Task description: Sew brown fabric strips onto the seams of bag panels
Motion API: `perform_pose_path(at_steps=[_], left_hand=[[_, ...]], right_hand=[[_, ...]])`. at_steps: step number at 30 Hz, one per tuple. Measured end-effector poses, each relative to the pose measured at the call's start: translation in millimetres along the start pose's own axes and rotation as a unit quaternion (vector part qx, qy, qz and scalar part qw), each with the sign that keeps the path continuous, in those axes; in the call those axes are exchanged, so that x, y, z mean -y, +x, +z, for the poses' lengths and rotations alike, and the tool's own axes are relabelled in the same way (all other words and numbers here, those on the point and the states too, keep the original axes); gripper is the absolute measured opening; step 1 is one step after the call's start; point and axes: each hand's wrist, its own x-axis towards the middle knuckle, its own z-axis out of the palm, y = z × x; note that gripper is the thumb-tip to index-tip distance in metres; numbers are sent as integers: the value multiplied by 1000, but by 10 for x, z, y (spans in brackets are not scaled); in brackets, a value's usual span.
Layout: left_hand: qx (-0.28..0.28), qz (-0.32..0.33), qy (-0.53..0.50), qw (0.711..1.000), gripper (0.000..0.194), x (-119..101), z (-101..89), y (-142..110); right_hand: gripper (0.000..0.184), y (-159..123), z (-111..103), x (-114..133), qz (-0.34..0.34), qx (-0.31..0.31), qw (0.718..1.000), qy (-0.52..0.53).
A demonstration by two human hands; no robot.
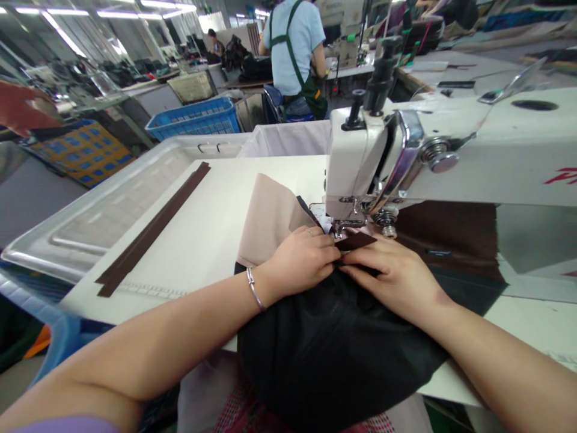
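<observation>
Under the presser foot point(341, 227) of a white sewing machine point(354, 159) lies a bunched fabric piece with a black side point(333, 355) and a beige side point(265, 216). My left hand point(304, 260) is closed at the fabric's edge just in front of the foot, fingertips pinching the black cloth. Close beside it, my right hand point(390, 264) pinches the same edge between thumb and fingers. A short dark brown strip point(358, 241) sticks out above the right fingers. The needle tip is hard to make out, and the exact layers between my fingertips are hidden.
Long dark brown strips point(155, 225) lie on the white table point(216, 207) to the left. Brown fabric point(455, 231) rests beneath the machine arm. A clear plastic bin point(85, 222) and a blue crate point(193, 118) stand beyond. A person in an apron point(295, 48) sits farther back.
</observation>
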Motion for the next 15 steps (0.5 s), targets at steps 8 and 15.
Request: perform_pose_path(at_steps=[8, 15], left_hand=[[76, -36, 42, 996, 52, -18, -92, -123], [27, -39, 1, 999, 37, 230, -32, -121]], right_hand=[[12, -29, 53, 25, -58, 40, 995, -69], [17, 14, 39, 104, -79, 68, 989, -106]])
